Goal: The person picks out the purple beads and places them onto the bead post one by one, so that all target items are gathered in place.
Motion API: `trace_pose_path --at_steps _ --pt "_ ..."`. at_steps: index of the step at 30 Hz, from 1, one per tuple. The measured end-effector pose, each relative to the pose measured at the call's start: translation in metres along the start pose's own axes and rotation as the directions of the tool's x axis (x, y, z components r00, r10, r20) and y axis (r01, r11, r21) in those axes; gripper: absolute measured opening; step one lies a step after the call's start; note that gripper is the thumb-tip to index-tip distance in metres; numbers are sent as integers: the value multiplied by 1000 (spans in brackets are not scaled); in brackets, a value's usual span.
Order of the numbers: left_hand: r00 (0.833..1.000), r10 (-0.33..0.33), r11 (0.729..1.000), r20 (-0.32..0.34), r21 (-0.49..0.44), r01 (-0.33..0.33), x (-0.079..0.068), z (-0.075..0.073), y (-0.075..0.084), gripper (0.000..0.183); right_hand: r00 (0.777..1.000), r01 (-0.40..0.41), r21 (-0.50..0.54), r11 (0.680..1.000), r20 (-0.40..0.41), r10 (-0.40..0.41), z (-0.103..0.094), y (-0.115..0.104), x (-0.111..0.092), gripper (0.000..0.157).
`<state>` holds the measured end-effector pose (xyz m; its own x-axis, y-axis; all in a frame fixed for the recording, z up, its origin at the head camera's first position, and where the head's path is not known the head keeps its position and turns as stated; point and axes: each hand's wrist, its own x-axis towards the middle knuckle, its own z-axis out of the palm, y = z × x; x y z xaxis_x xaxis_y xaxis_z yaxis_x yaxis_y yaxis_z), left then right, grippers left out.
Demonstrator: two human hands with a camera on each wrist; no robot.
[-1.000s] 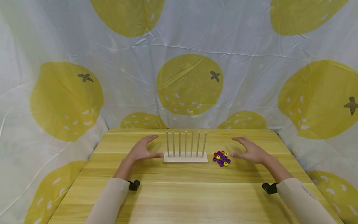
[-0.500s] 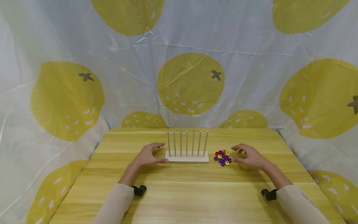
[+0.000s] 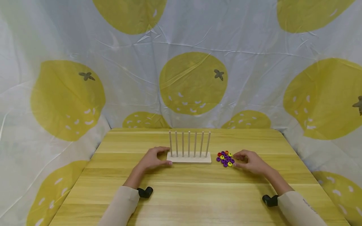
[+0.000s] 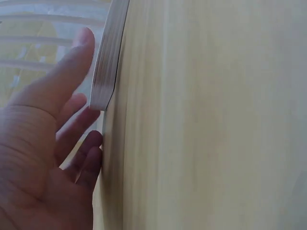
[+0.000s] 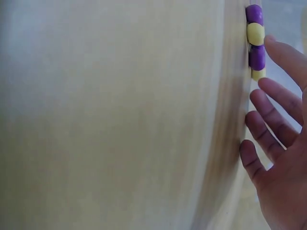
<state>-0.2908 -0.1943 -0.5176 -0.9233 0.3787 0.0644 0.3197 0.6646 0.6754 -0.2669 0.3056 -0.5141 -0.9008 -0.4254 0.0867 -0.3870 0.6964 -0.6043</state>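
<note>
A pale wooden rack (image 3: 189,158) with several upright pegs stands on the table. My left hand (image 3: 152,159) is at its left end in the head view, thumb near the front edge and index finger reaching behind. In the left wrist view the thumb (image 4: 72,67) lies beside the end of the base (image 4: 106,72), with the other fingers relaxed below it. A cluster of purple, yellow, red and orange beads (image 3: 225,158) lies right of the rack. My right hand (image 3: 251,162) is at the cluster's right side, fingers loosely bent. Its fingertips are close to the yellow bead (image 5: 256,34) and hold nothing.
The wooden table (image 3: 198,201) extends in front of both hands. A white cloth (image 3: 135,75) printed with large yellow fruits hangs behind it and along both sides. A black wrist camera (image 3: 145,192) is on the left sleeve, another (image 3: 270,200) on the right.
My left hand has moved right, to the rack's end. My right hand has lowered beside the beads, its fingers bending more. The rack and beads stay in place on the table.
</note>
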Motion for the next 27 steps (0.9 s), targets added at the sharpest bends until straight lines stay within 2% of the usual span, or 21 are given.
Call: trace_pose_path --at_steps 7,16,27 --pt "999 26 1000 -21 16 -25 1 4 -2 67 1000 -5 -9 1000 -5 5 4 1 1 35" --pt "999 -4 1000 -47 -16 3 -2 5 -2 65 1000 -5 6 1000 -14 5 8 4 3 22" --pt "997 -53 997 -60 -60 50 -3 5 -1 62 999 -38 32 999 -20 38 8 4 4 17"
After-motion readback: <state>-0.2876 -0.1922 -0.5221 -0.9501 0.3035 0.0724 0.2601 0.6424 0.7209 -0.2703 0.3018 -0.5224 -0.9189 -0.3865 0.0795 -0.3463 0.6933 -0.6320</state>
